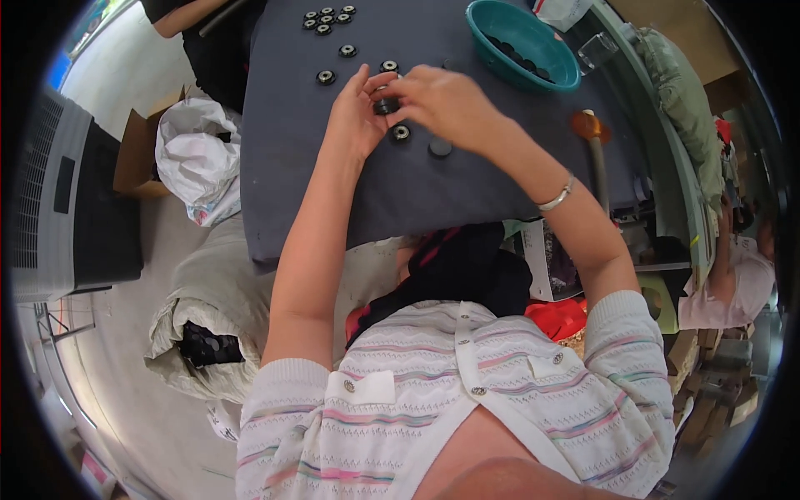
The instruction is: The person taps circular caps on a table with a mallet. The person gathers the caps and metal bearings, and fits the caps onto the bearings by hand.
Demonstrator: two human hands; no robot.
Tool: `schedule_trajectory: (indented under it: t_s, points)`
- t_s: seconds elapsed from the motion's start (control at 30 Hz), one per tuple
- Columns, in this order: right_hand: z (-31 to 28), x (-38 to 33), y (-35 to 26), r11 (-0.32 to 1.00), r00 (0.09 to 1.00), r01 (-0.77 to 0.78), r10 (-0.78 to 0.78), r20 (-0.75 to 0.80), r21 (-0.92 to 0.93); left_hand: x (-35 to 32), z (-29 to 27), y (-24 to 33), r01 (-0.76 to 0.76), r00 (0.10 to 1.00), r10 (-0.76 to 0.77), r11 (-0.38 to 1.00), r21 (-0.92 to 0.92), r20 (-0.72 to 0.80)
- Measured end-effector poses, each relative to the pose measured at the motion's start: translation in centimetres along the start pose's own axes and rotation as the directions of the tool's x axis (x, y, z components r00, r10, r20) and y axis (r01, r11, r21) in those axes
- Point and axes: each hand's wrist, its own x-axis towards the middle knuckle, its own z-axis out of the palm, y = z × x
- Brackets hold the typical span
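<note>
Both my hands meet over the grey-covered table (292, 183). A small black wheel (386, 107) sits between the fingers of my left hand (354, 112), which is turned palm inward. From the other side, my right hand (450, 104) reaches across with its fingertips closed on the same wheel; its back hides part of the grip. Close by lie a black wheel with a silvery centre (402, 132), a similar wheel (389, 66) just beyond my fingers, and a plain dark disc (440, 147) below my right hand.
More silver-centred wheels (326, 19) are grouped at the far left. A teal basin (521, 77) holds several black discs; a clear cup (597, 52) stands beside it. A hammer-like tool (593, 133) lies at the right. Left of the table are a white sack (196, 150) and another person's arm (185, 17).
</note>
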Motion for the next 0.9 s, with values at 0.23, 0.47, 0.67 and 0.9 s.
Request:
schedule_trajectory:
  t_s: [0.23, 0.47, 0.67, 0.9]
  points:
    - [3.0, 0.9, -0.4, 0.993, 0.995, -0.103, 0.102, 0.020, 0.056, 0.0, -0.4, -0.2, 0.033, 0.993, -0.020, 0.993, -0.113, 0.113]
    - [2.2, 0.9, -0.7, 0.963, 0.941, -0.251, 0.267, -0.208, 0.098, 0.0, -0.5, -0.3, 0.018, 0.967, -0.028, 0.999, 0.043, 0.255]
    - [0.3, 0.6, -0.5, 0.656, 0.872, -0.421, 0.482, 0.082, 0.627, 0.0, -0.5, -0.3, -0.026, 0.968, 0.001, 0.995, 0.099, 0.251]
    - [-2.3, 0.8, 0.4, 0.516, 0.869, -0.491, 0.351, 0.350, 0.702, -0.5, -0.5, -0.1, 0.092, 0.925, -0.076, 0.996, -0.024, 0.373]
